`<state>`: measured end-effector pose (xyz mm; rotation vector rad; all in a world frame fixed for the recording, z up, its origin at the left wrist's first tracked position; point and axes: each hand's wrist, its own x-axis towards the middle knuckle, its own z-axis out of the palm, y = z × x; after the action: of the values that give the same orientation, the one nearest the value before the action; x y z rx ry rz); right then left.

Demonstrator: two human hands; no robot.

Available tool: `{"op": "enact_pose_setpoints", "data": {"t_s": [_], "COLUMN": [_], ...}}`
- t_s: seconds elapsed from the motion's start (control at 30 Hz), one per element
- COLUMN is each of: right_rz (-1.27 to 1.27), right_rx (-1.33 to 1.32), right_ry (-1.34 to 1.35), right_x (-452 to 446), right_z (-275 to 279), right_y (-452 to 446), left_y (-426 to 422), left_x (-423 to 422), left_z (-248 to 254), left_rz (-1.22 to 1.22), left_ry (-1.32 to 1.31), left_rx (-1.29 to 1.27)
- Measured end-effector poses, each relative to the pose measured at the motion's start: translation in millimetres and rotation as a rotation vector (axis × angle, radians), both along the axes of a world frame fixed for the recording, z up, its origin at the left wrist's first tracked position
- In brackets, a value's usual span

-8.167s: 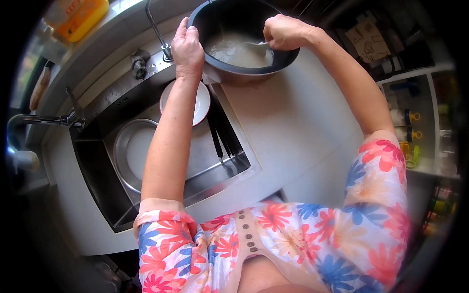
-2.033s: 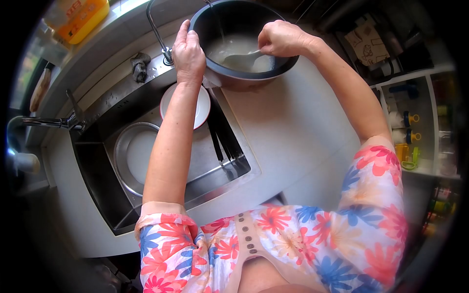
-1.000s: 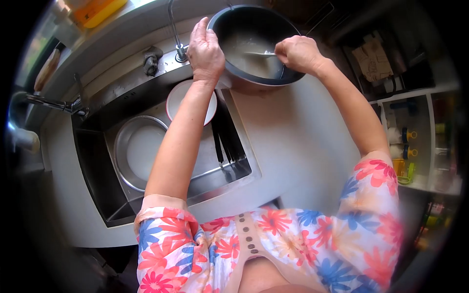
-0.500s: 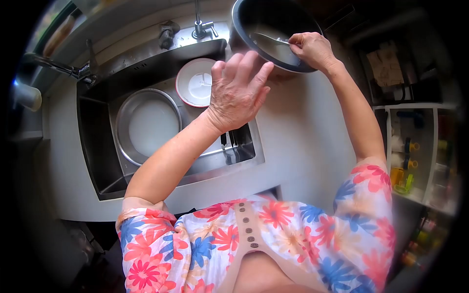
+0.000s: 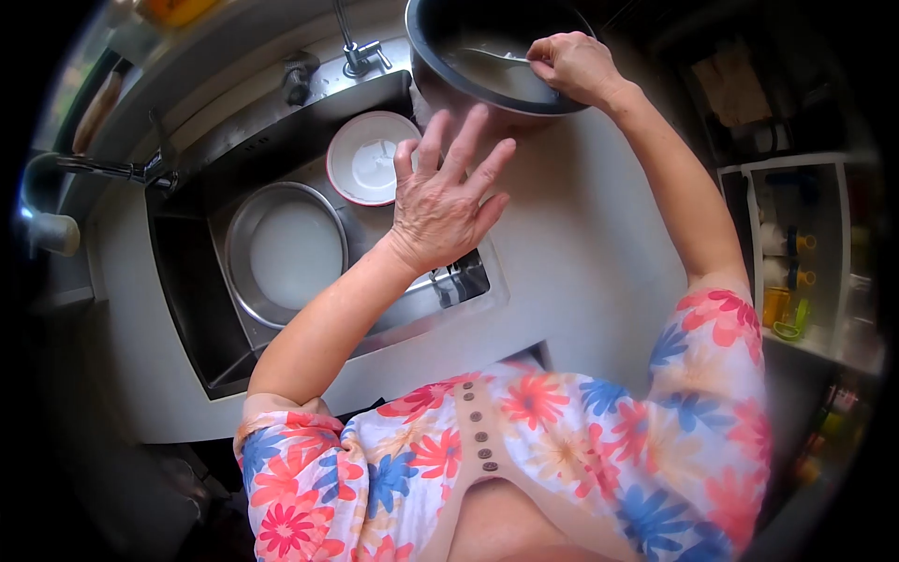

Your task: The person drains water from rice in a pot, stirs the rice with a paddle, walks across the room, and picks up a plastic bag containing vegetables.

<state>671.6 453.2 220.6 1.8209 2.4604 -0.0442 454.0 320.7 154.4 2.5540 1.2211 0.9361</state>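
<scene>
While the dark pot point(image 5: 486, 98) sat on the counter point(image 5: 590, 244) at the sink's back right corner, its top edge cut off by the frame, the right hand point(image 5: 573, 69) was over its rim w/ a spoon point(image 5: 498, 56) pinched btwn thumb and fingers. Spoon's head end pointed left inside the pot, above or in some pale cloudy liquid point(image 5: 517, 84); tbh can't tell how deep it went.

Left hand point(image 5: 440, 208) was wide open, fingers spread, nothing in it afaict. It was up over the sink's right edge, palm down, fingertips pointing toward the pot, and from this angle it covered a bit of the white bowl w/ the red rim point(image 5: 361, 157). No idea if it was touching anything underneath.

That bowl was in the sink point(image 5: 192, 267), just beside a round metal basin point(image 5: 240, 258) w/ cloudy whitish liquid in it. Some dark stuff near the sink's front right corner was mostly hidden by the hand, so idk what it was.

Behind the sink: a small chrome tap point(image 5: 358, 64) w/ a dark grey cloth point(image 5: 299, 79) next to it, plus a bigger faucet point(image 5: 105, 167) on the left. Far right had a white-framed shelf point(image 5: 843, 225) w/ misc yellow & green bits.
</scene>
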Motion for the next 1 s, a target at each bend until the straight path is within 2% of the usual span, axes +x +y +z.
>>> {"op": "enact_pose_setpoints", "data": {"t_s": [0.1,0.13,0.2,0.5,0.8,1.0], "right_rz": [0.009,-0.007,0.15,0.145,0.104,0.074], "right_rx": [0.023,0.028,0.117,0.139,0.109,0.007], "right_ry": [-0.004,-0.036,0.01,0.041,0.073,-0.02], "right_x": [6,6,15,26,26,23], "right_z": [0,0,-6,-10,-7,6], "right_y": [5,6,10,8,7,10], "left_y": [-6,-8,-11,-16,-18,-24], "left_x": [10,14,20,37,44,51], "left_z": [3,4,5,7,14,15], "left_rz": [-0.053,-0.062,-0.082,-0.13,-0.196,-0.352], "left_ry": [0.033,0.032,0.031,-0.025,-0.144,-0.378], "left_rx": [-0.131,-0.141,-0.16,-0.178,-0.226,-0.285]}}
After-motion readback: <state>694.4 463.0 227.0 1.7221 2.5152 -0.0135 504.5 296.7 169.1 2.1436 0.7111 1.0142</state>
